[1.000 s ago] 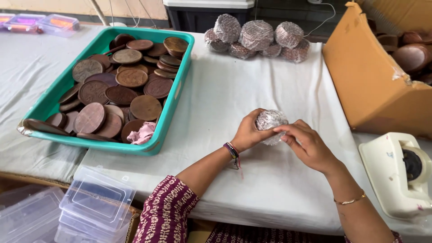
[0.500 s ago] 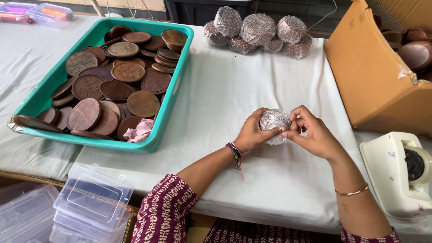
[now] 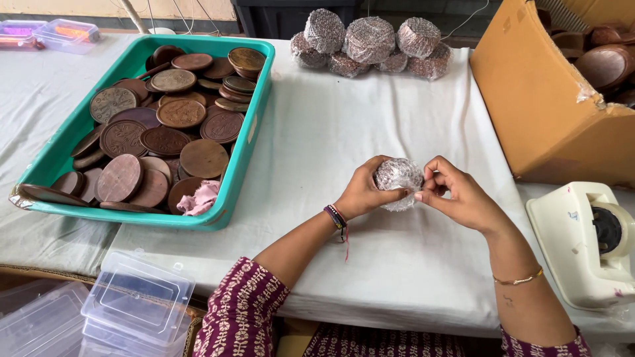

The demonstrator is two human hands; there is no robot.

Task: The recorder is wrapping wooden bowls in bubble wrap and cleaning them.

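Note:
A small round bundle wrapped in bubble wrap [image 3: 397, 176] is held just above the white-covered table [image 3: 317, 152], between both hands. My left hand [image 3: 364, 188] cups it from the left with fingers curled under it. My right hand [image 3: 456, 193] pinches the wrap at its right edge with thumb and fingertips. What is inside the wrap looks brownish but is mostly hidden.
A teal tray [image 3: 245, 152] of several brown embossed discs and a pink cloth [image 3: 198, 197] sits at left. Several wrapped bundles [image 3: 370, 41] lie at the back. An open cardboard box [image 3: 542, 99] stands at right, a white tape dispenser [image 3: 589, 241] near it, clear plastic boxes [image 3: 132, 301] bottom left.
The hands have lifted the bundle slightly and turned it; my right hand moved from covering it to pinching the wrap at its right edge.

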